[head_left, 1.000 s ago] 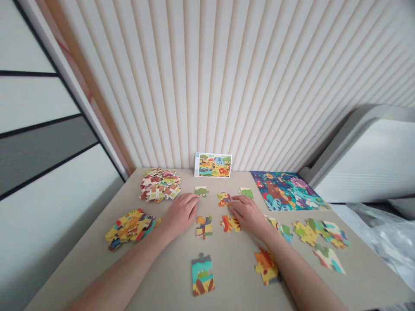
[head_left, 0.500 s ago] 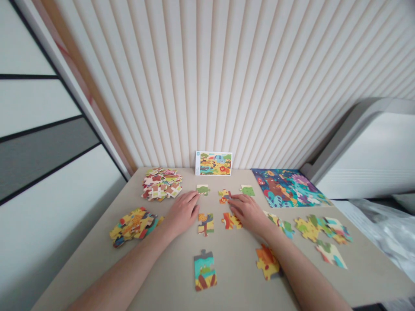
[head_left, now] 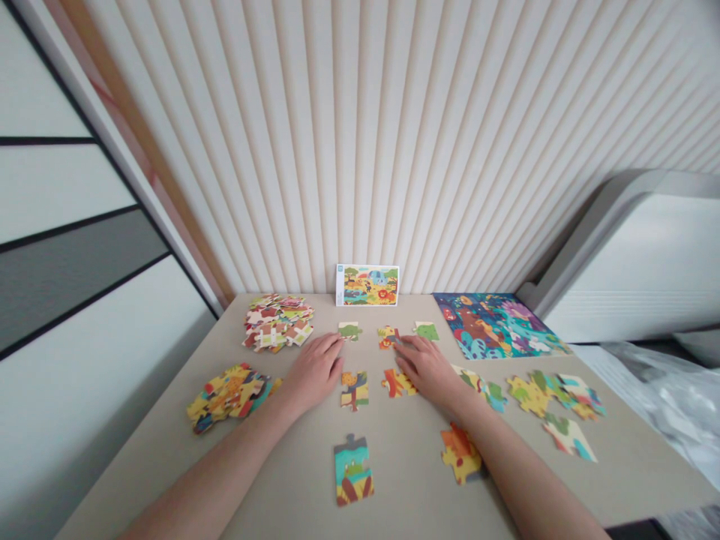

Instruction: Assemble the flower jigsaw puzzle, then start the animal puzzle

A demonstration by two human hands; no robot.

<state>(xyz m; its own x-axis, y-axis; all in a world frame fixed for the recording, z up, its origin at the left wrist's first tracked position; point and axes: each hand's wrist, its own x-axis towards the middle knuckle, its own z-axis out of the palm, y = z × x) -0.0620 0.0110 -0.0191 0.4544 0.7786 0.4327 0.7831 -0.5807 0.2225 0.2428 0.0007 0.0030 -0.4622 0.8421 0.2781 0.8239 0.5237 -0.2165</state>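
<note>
My left hand (head_left: 316,369) lies flat on the beige table (head_left: 405,487), its fingertips touching a small green puzzle piece (head_left: 349,330). My right hand (head_left: 426,365) rests palm down, its fingertips on an orange and red piece (head_left: 388,337) and its palm partly over another orange piece (head_left: 397,383). A yellow and orange piece (head_left: 354,390) lies between the hands. A second green piece (head_left: 427,331) sits just beyond my right hand. A reference picture card (head_left: 367,285) leans on the slatted wall.
A heap of face-down pieces (head_left: 275,321) lies at the back left, a colourful heap (head_left: 228,393) at the left. A finished dark puzzle (head_left: 498,326) lies back right. Joined clusters (head_left: 554,394), (head_left: 461,454) and a blue-green one (head_left: 352,471) lie nearer me.
Both hands stay on the same pieces. Only the camera has shifted slightly.
</note>
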